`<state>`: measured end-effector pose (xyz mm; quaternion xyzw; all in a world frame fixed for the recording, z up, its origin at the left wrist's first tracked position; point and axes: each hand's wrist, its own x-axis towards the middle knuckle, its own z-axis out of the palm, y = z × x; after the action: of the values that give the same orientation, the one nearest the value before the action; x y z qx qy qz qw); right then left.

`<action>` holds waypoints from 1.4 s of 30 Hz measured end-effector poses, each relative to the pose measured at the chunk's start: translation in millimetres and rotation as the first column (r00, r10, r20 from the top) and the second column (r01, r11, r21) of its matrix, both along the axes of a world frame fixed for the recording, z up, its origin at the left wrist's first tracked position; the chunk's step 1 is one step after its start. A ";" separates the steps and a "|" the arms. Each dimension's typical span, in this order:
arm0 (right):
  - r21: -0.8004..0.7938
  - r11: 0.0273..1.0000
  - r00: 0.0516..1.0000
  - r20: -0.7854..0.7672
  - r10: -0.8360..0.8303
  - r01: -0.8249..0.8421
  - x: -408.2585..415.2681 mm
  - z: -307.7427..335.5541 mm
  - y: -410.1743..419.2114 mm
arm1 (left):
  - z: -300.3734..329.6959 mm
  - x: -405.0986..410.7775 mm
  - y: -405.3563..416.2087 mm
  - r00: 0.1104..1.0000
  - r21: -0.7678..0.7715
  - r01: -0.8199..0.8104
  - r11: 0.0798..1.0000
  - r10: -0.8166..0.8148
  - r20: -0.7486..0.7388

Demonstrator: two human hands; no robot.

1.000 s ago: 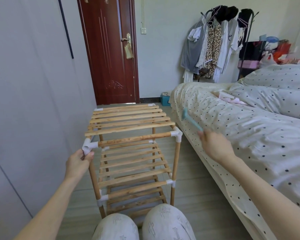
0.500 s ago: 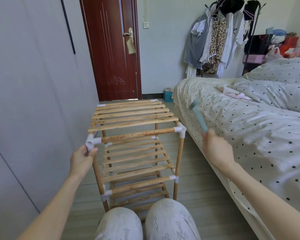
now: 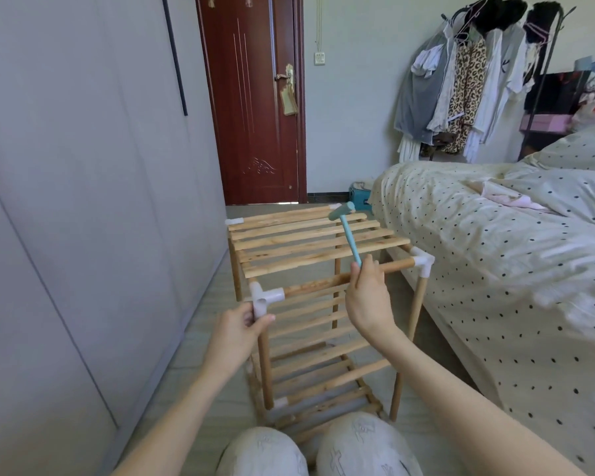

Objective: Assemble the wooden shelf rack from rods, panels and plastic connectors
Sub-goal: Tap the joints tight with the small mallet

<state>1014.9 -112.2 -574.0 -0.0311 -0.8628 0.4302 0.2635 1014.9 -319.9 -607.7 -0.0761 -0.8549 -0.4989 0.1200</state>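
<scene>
Shelf rack [image 3: 318, 304] is standing on the floor between my knees [image 3: 318, 448] and the door [image 3: 255, 97], wardrobe [image 3: 83, 201] on its left, bed [image 3: 495, 269] on its right. Since the earlier frame my right hand [image 3: 368, 297] has been swinging in from over the bed; now I am seeing it above the front top rod [image 3: 316, 283], fingers wrapped round the handle of a small teal hammer [image 3: 347, 231], head raised over the top slats. My left hand [image 3: 237, 329] is pinching the front-left white connector [image 3: 263, 298]. Knees are hiding the rack's bottom front edge. Hammer head is blurring slightly. Clothes rack [image 3: 478, 91] is standing farthest back.
</scene>
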 end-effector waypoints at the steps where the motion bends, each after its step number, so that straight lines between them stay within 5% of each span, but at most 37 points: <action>1: 0.021 1.000 0.999 0.028 -0.022 0.021 -4.1 -7.2 -6.8 | 0.9 -2.9 -0.7 0.999 -0.067 0.035 0.997 -0.034 0.021; 6: -0.016 0.998 0.994 0.088 0.062 -0.061 -32.2 -9.1 10.6 | 7.4 -14.2 -0.4 0.982 -0.239 0.190 0.952 -0.183 0.050; 13: 0.090 0.995 0.919 0.394 0.014 -0.054 -88.5 32.3 74.0 | 17.4 -18.1 79.5 0.906 -0.403 0.420 0.813 -0.401 0.134; 16: 0.031 0.999 0.928 0.374 -0.006 -0.006 -83.7 35.4 74.3 | 27.7 -27.0 83.8 0.905 -0.471 0.323 0.821 -0.413 -0.098; 20: -0.157 0.986 0.961 0.275 -0.017 0.062 -69.1 21.2 54.8 | 36.6 -51.2 50.0 0.775 -0.495 -0.185 0.849 -0.184 -0.605; 22: -0.146 0.985 0.971 0.235 -0.051 0.087 -68.0 19.1 39.9 | 39.4 -68.4 27.0 0.866 -0.607 -0.217 0.764 -0.136 -0.482; 24: -0.059 0.992 0.975 0.200 -0.096 0.110 -70.4 17.2 27.0 | 34.7 -83.5 6.5 0.969 -0.727 -0.038 0.685 -0.153 -0.195; 26: 0.013 0.993 0.975 0.193 -0.114 0.114 -76.5 14.3 19.4 | 21.2 -89.7 -2.5 0.986 -0.746 0.045 0.664 -0.148 -0.072; 30: 0.057 0.998 0.948 0.315 -0.040 0.023 -104.3 23.8 37.8 | 13.5 -91.2 19.0 0.963 -0.797 -0.210 0.566 -0.019 -0.267; 33: -0.073 0.996 0.908 0.412 0.073 -0.047 -115.7 40.5 69.7 | 15.5 -91.0 48.5 0.940 -0.801 -0.302 0.518 0.022 -0.341; 39: 0.160 0.970 0.982 0.019 -0.189 0.184 -77.5 39.0 101.6 | 8.3 -98.7 55.0 0.922 -0.751 -0.261 0.607 -0.074 -0.380; 42: 0.299 0.951 0.984 0.133 -0.120 0.075 -42.1 39.0 111.3 | 9.4 -103.3 52.2 0.924 -0.774 -0.226 0.592 -0.121 -0.362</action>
<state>972.8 -0.9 -535.0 -0.0664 -0.9318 0.2804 0.2208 911.5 -267.7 -598.3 -0.1905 -0.9489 -0.0308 0.2496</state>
